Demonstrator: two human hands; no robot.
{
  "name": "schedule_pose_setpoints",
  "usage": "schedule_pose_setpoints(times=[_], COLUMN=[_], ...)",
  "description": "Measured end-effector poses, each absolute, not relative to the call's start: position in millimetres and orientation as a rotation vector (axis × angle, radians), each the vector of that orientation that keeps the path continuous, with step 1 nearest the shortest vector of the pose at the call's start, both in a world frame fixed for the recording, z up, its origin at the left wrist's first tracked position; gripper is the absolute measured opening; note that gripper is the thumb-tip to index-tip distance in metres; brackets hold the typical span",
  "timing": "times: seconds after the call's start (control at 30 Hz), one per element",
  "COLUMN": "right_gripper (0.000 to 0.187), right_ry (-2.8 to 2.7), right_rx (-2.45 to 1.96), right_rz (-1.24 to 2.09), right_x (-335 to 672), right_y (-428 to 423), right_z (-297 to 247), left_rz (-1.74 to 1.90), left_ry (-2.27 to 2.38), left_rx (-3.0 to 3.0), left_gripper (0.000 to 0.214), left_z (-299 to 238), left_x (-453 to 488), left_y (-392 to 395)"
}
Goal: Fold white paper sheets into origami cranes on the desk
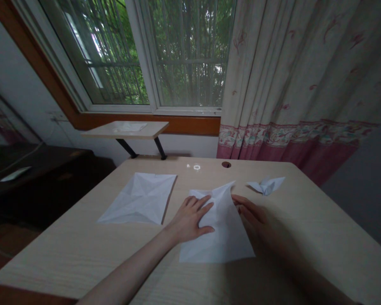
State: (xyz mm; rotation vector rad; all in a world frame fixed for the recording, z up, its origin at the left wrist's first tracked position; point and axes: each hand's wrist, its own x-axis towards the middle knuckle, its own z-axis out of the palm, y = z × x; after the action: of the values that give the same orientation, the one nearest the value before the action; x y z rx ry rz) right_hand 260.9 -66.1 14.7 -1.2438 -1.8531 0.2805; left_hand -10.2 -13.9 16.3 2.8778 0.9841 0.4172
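Observation:
A white sheet of paper (222, 237) lies on the light wooden table (82, 250) in front of me, its far corner folded up. My left hand (190, 218) rests flat on the sheet's left part, fingers stretched out. My right hand (250, 212) lies at the sheet's right edge, fingertips touching the raised fold. A second creased white sheet (139, 199) lies flat to the left. A small folded paper figure (266, 185) sits at the far right.
A cable hole (226, 164) is in the table's far edge. A small shelf (127, 129) stands under the window. A floral curtain (298, 84) hangs at the right. A dark cabinet (34, 169) stands at the left.

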Motion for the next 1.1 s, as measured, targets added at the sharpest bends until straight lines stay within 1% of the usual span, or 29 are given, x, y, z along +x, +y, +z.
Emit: schedule_pose_setpoints(times=[0.1, 0.3, 0.43, 0.5, 0.6, 0.63, 0.7, 0.8, 0.9, 1.1], right_gripper=[0.037, 0.041, 0.045, 0.046, 0.049, 0.05, 0.052, 0.054, 0.055, 0.05], right_ry=[-1.808, -1.918, -2.014, -2.073, -2.181, -2.215, -2.265, -2.328, -2.399, -2.499], right_rx=[-1.16, -1.15, -1.138, -1.129, -1.095, -1.081, -1.067, -1.034, -0.991, -1.053], right_rz=[0.524, 0.465, 0.473, 0.448, 0.361, 0.337, 0.304, 0.271, 0.277, 0.366], right_x=[259.0, 255.6, 253.5, 252.4, 251.0, 250.7, 250.7, 251.8, 253.7, 256.1], right_y=[-67.7, -70.9, -72.9, -73.8, -74.2, -73.9, -72.9, -70.7, -69.1, -68.6], right_z=[10.4, 8.9, 9.3, 9.9, 10.5, 10.2, 8.6, 4.3, -0.7, -7.2], left_rz=[0.418, 0.314, 0.312, 0.334, 0.501, 0.598, 0.828, 1.179, 1.406, 1.533], left_ry=[0.947, 0.906, 0.928, 0.936, 1.01, 1.056, 1.147, 1.189, 1.145, 1.048], left_rx=[2.898, 2.914, 2.881, 2.862, 2.791, 2.744, 2.606, 2.34, 2.143, 2.054], left_gripper=[0.077, 0.079, 0.083, 0.081, 0.06, 0.052, 0.044, 0.037, 0.035, 0.033], left_z=[14.8, 12.3, 10.8, 10.6, 11.3, 11.9, 13.3, 15.4, 15.9, 13.8], left_x=[-9.9, -9.1, -8.3, -7.9, -8.3, -8.9, -11.1, -15.3, -18.7, -20.8], left_y=[-11.7, -7.7, -6.2, -5.3, -3.6, -2.9, -1.8, -1.5, -3.2, -7.7])
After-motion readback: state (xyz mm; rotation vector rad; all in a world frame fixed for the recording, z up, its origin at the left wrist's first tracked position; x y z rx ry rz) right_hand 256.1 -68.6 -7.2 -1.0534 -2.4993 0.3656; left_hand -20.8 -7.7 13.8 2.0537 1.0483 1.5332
